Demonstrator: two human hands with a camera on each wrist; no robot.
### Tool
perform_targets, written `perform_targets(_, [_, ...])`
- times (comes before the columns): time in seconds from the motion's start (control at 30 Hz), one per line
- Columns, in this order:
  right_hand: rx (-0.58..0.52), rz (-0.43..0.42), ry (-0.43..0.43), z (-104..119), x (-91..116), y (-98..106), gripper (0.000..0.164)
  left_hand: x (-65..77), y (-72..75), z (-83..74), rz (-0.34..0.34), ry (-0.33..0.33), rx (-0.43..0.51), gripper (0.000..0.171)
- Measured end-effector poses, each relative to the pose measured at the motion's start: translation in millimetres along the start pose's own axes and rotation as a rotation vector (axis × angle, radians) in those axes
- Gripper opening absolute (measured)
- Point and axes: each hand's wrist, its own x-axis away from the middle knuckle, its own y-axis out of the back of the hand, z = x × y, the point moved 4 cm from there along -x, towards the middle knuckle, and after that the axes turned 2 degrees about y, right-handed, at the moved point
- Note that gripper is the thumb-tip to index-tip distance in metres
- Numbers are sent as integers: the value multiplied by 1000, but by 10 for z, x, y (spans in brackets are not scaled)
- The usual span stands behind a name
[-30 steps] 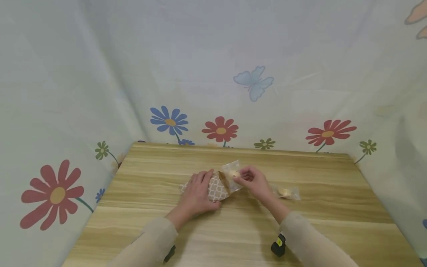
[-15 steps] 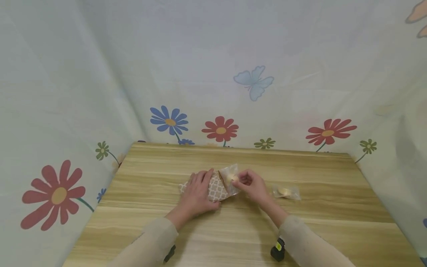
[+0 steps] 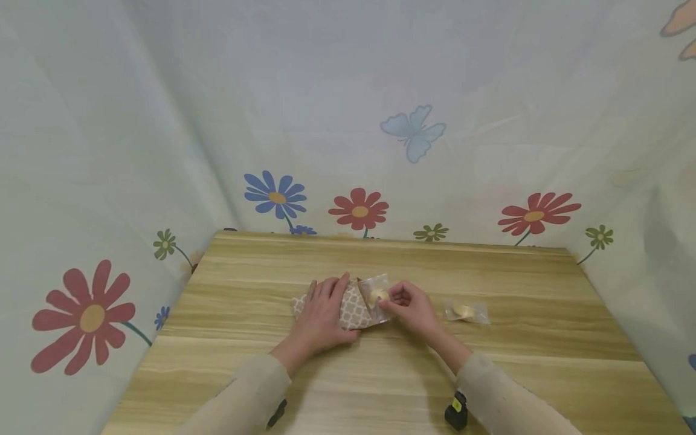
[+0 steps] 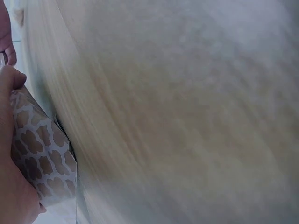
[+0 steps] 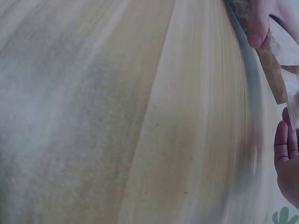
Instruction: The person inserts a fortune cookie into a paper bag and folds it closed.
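A brown paper bag [image 3: 354,307] with a white lattice pattern lies on the wooden table, its mouth facing right. My left hand [image 3: 319,315] grips it from above, fingers over the far side and thumb along the near edge. At that mouth, my right hand [image 3: 411,308] pinches a clear packet [image 3: 376,283] with a round, pale yellow piece inside. The packet's left edge overlaps the bag's mouth. In the right wrist view the brown rim [image 5: 272,70] of the bag stands beside the clear film [image 5: 291,91], close to my right fingers [image 5: 281,140].
A second clear packet [image 3: 465,312] with a similar yellow piece lies on the table [image 3: 516,374], right of my right hand. Behind the table's far edge hangs a pale cloth [image 3: 326,121] printed with flowers and a butterfly. A black device [image 3: 455,412] sits by my right sleeve.
My right hand has moved the packet slightly down and left against the bag's mouth, which gaped wider a second ago. The left hand stays in place on the bag.
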Motion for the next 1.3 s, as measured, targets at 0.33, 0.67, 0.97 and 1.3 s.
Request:
perform_targets(0.33, [81,23,73,82,-24,-25,23,-12,9,-70,28,-21,53,126])
perform_targets(0.67, [88,30,71,177,-24,-70,22,-16,25,-125,18,-12,99,124])
perform_targets(0.97, [128,39,120,283,-15,-58,9,-25,24,-136,19,28,164,122])
perform_targets(1.3, [198,164,198,459,-36,30,7,-45,15,-123,0,18,227,120])
